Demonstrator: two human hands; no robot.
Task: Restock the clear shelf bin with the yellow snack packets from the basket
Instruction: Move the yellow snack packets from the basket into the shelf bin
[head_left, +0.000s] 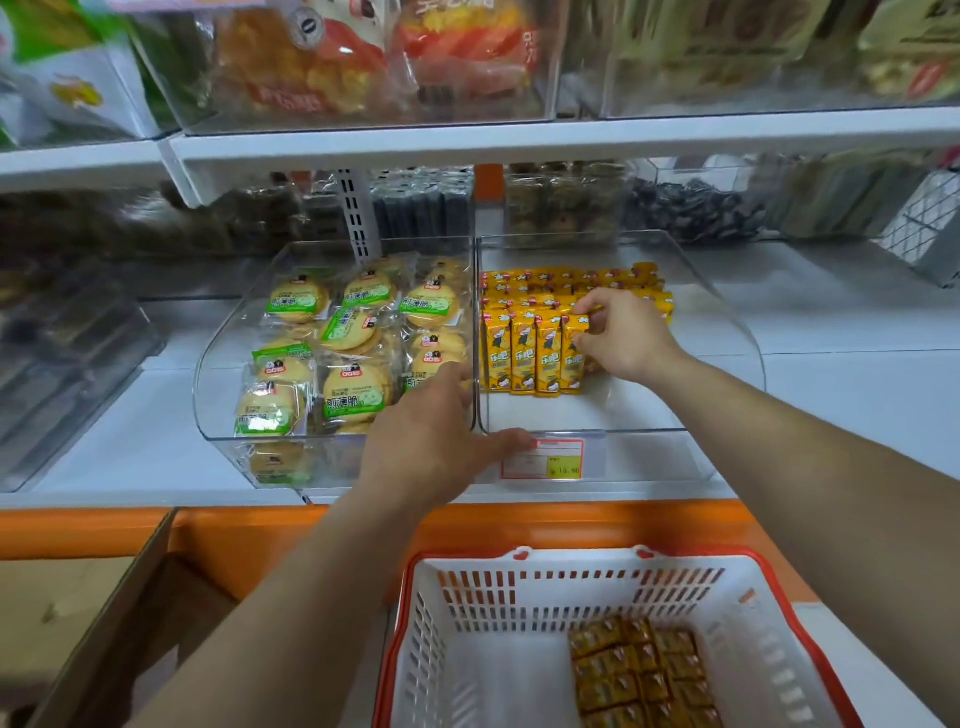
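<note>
The clear shelf bin (727, 322) sits on the middle shelf and holds several yellow snack packets (524, 356) in rows, the front row standing upright. My right hand (623, 335) is inside the bin and pinches the rightmost packet (574, 358) of the front row between thumb and fingers. My left hand (434, 436) rests on the bin's front left corner, fingers over the wall between the two bins and thumb along the front rim. A white basket (519, 623) with red trim stands below and holds several more yellow packets (641, 675) at its right side.
A second clear bin (223, 364) left of it holds round biscuits in clear-and-green wrappers. A price label (543, 460) hangs on the target bin's front. An upper shelf (519, 140) overhangs. A cardboard box (104, 597) stands lower left. An orange ledge (260, 525) runs along the shelf front.
</note>
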